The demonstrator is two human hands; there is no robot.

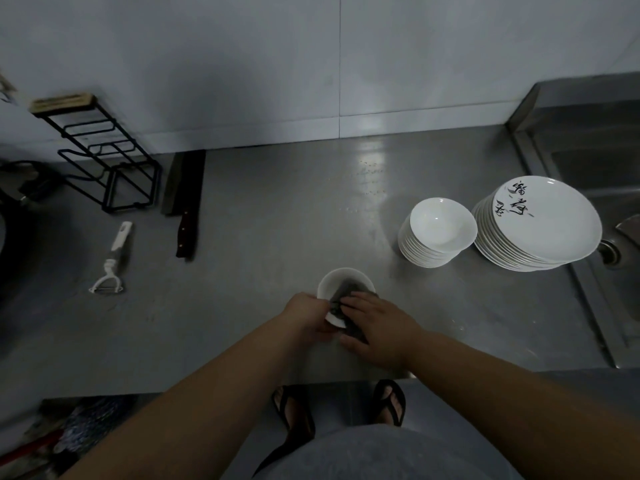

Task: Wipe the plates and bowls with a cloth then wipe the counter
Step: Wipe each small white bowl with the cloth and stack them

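A small white bowl point(337, 279) is held tilted just above the steel counter point(277, 216) near its front edge. My left hand point(306, 313) grips the bowl's near-left rim. My right hand point(379, 327) holds a dark grey cloth point(348, 293) that drapes over the bowl's near rim, with the fingers pressing it inside the bowl. A stack of several white bowls point(436, 233) stands at the right. Beside it is a stack of several white plates point(540, 226) with black brush lettering on the top one.
A cleaver point(185, 199) lies at the back left, next to a black wire rack point(104, 157). A white peeler point(112, 261) lies in front of the rack. A steel sink point(595, 202) sits at the far right. The counter's front edge is just below my hands.
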